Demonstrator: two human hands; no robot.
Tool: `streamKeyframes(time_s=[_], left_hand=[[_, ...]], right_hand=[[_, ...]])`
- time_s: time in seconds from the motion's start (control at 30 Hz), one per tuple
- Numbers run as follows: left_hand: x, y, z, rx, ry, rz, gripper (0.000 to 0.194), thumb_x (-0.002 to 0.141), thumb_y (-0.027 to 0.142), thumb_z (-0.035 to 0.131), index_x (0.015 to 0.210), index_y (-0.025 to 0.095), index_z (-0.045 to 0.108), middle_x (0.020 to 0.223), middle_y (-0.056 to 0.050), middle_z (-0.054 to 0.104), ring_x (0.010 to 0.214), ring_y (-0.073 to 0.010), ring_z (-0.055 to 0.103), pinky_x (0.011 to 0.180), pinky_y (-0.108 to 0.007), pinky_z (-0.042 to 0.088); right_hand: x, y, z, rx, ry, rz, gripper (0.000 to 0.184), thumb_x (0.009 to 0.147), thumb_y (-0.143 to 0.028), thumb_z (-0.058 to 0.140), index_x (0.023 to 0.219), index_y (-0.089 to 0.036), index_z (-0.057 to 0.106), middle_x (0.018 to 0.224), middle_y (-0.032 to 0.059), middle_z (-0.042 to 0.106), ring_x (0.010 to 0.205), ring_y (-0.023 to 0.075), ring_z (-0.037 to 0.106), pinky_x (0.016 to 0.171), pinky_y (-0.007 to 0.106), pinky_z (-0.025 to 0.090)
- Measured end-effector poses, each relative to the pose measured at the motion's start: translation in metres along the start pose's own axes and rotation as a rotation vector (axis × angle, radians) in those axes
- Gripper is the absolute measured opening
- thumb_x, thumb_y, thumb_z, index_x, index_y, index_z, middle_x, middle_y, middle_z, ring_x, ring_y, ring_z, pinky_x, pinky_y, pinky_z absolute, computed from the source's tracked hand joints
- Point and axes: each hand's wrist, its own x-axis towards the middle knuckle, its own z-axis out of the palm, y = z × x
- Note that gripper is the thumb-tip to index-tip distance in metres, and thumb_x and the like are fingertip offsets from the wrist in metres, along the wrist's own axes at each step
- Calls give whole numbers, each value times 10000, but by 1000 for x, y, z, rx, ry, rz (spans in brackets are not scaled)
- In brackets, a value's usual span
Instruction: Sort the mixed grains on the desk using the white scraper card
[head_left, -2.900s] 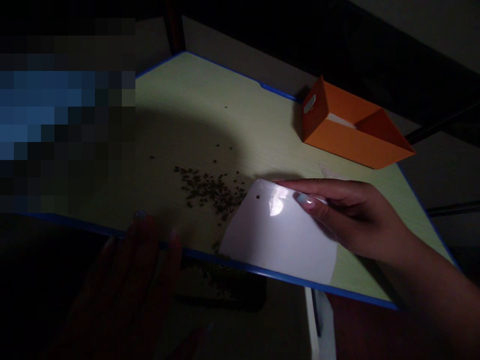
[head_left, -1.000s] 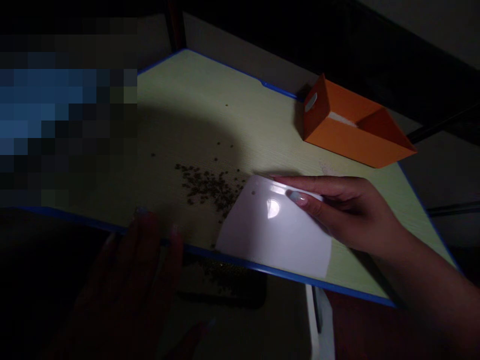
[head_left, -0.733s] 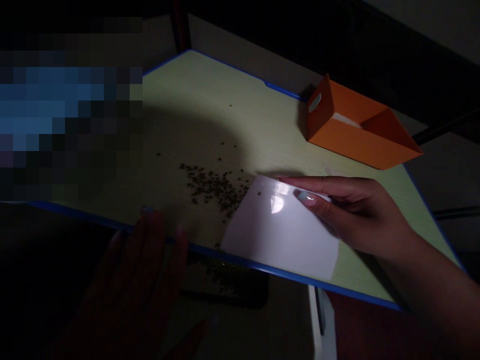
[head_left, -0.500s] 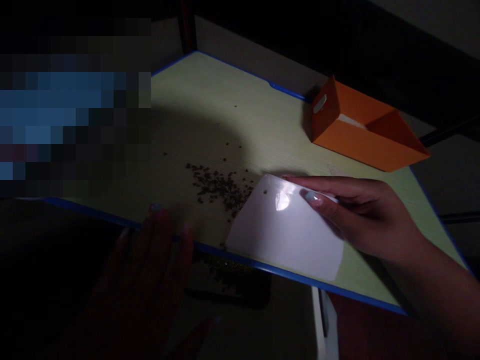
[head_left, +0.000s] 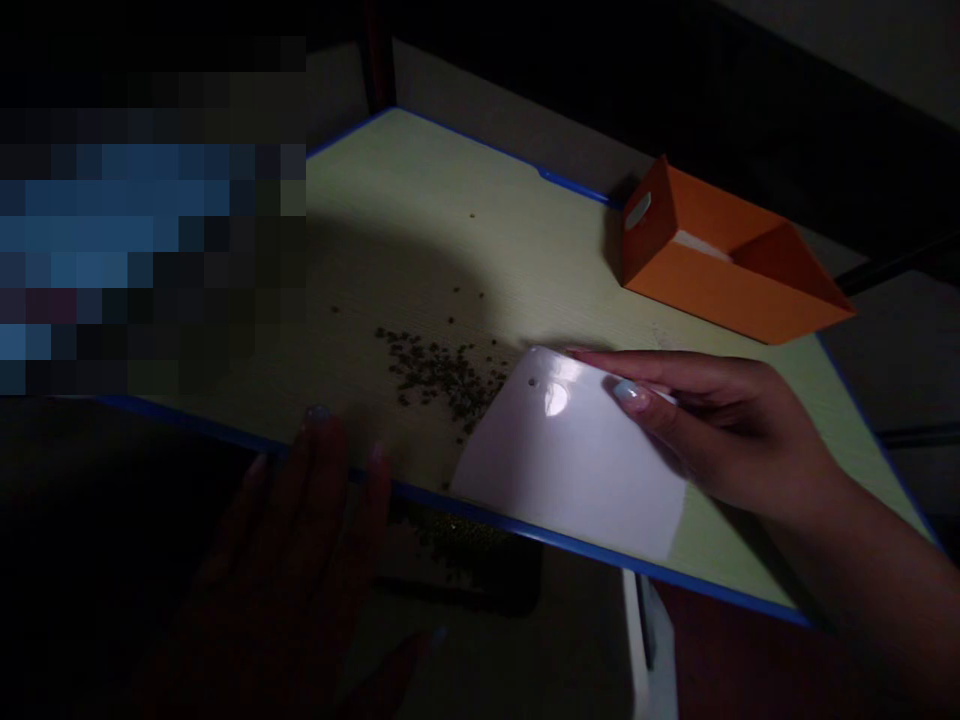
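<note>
My right hand (head_left: 712, 425) grips a white plastic scraper card (head_left: 570, 460), its thumb on top and fingers along the far edge, with the card tilted against the pale green table (head_left: 420, 240). A scatter of small brown grains (head_left: 439, 370) lies on the table just left of the card. In the dark foreground my left hand (head_left: 300, 560) is open, fingers stretched up to the blue table edge. Below that edge a dark tray (head_left: 465, 560) holds more grains; whether the left hand holds this tray is hidden by the dark.
An orange open box (head_left: 720, 260) stands at the back right of the table, near the blue rim. A white strip (head_left: 649, 650) shows under the table's front edge. A blurred blue patch (head_left: 112, 230) covers the left side. The surroundings are dark.
The view has drifted slightly, so everything sits a little further right. The card and right hand keep nearly the same place beside the grains. The left hand stays at the table edge.
</note>
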Motion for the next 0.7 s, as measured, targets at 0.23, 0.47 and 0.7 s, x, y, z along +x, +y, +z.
streamKeyframes(time_s=[0.23,0.47,0.7], left_hand=[[1,-1,1,1,-3,23,944,823,681,426,1546,125,184,1716,-84,62,1584,-273,110,1311,-399,64],[0,-1,1,-5,9,19,914,835,669,395,1550,141,180,1715,-80,85,1580,-286,134,1309,-408,74],[3,1,-1,-10,-23,-1,941,818,671,445,1552,150,172,1717,-60,57,1583,-272,115,1309,-379,65]], right_hand=[[2,0,2,14,25,4,303,922,-188,669,1152,-365,753,1226,-21,750,1095,148,740,965,271,588],[0,-4,4,14,36,40,258,912,-218,681,1116,-347,770,1202,-6,759,1061,161,755,925,278,610],[0,-6,5,40,41,91,275,904,-218,689,1117,-372,770,1228,-14,745,1089,187,747,959,333,610]])
